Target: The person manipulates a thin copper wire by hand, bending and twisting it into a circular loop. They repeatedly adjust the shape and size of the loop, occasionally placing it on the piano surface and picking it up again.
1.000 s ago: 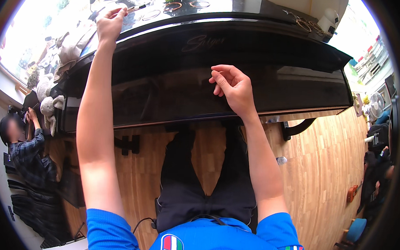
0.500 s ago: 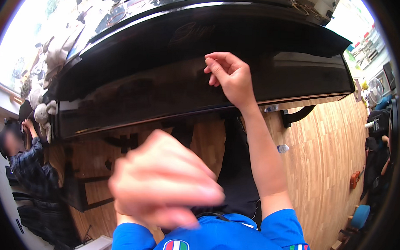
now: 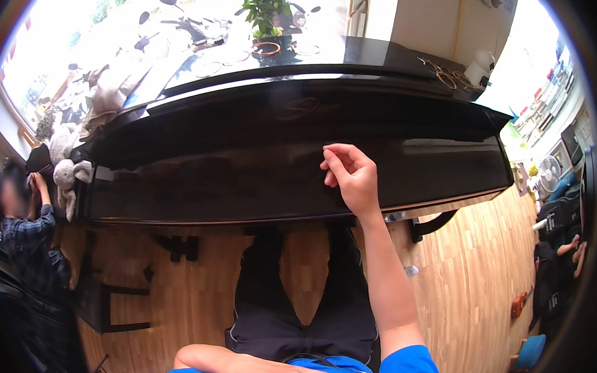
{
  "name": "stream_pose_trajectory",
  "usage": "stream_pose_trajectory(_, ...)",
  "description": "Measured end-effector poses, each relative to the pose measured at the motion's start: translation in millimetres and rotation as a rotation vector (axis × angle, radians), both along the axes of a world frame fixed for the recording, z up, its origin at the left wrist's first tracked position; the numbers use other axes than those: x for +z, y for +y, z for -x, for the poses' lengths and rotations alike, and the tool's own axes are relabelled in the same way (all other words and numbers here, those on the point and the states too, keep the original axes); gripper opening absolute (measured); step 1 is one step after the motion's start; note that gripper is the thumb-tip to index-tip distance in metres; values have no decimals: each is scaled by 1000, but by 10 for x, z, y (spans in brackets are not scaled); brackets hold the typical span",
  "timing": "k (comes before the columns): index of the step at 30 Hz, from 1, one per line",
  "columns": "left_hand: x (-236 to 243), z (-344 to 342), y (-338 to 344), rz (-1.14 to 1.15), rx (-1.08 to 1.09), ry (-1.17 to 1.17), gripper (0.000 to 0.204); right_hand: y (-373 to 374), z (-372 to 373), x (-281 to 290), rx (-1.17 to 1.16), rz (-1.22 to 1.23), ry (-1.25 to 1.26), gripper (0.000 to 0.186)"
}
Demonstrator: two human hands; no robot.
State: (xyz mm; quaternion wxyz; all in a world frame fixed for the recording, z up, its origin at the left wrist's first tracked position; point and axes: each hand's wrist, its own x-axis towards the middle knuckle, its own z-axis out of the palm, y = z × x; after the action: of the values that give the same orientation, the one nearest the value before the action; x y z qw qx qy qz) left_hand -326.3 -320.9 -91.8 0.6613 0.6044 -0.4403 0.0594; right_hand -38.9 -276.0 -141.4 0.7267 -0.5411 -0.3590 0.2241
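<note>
My right hand (image 3: 356, 182) hangs in front of a glossy black upright piano (image 3: 246, 178). Its thumb and forefinger are pinched together and the other fingers curl; whatever may lie between them cannot be made out. A lid covers the piano's keys. At the lower edge my left hand (image 3: 266, 369) lies across my waist against the blue shirt (image 3: 407, 368). Its visible fingers look stretched out, with nothing seen in them, and the picture's edge cuts part of it off. My legs in black trousers (image 3: 267, 317) reach under the piano.
On the piano top stand a green plant (image 3: 267, 11) and an orange ring (image 3: 266, 48), with coiled cords (image 3: 450, 77) at right. Plush toys (image 3: 67, 178) sit by its left end. A person (image 3: 27, 226) is at far left. A black chair (image 3: 110, 298), fan (image 3: 549, 172) and blue stool (image 3: 531, 351) stand around.
My left hand has dropped from in front of me to my waist. The view has tilted up, showing more of the piano top. My right hand keeps its pinched shape.
</note>
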Motion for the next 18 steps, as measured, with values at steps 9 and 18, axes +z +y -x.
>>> stream_pose_trajectory(9, 437, -646, 864, -1030, 1355, 348, 19, -96, -95, -61, -101, -9, -109, 18)
stream_pose_trajectory(18, 1054, -736, 362, -1402, 1005, 419, 15, -110, -93, -110, -86, -1, -92, 15)
